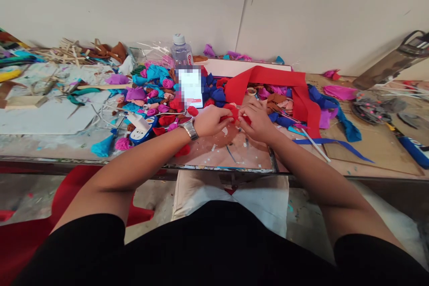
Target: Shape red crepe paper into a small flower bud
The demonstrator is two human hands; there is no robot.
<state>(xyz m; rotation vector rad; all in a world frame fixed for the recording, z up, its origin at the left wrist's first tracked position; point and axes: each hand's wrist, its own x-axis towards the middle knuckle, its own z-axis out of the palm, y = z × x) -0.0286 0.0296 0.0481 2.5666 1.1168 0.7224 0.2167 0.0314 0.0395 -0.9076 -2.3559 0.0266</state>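
Both of my hands meet over the front of the table, pinching a small red piece of crepe-like material (233,111) between them. My left hand (212,119), with a metal watch at the wrist, grips it from the left with curled fingers. On the other side my right hand (257,119) has its fingertips closed on the same piece. My fingers cover much of it. Just behind lies a long red strip (273,76), folded over at the right. A lit phone (191,87) leans upright among many rolled, coloured pieces (154,94).
A clear bottle (182,51) stands behind the phone. Nearer the front sits a blue-and-white power socket (142,129) with a white plug. Green-handled pliers (82,94) lie left. At the right are a dark bottle (385,65), a blue ribbon (338,143) and a white stick (315,145).
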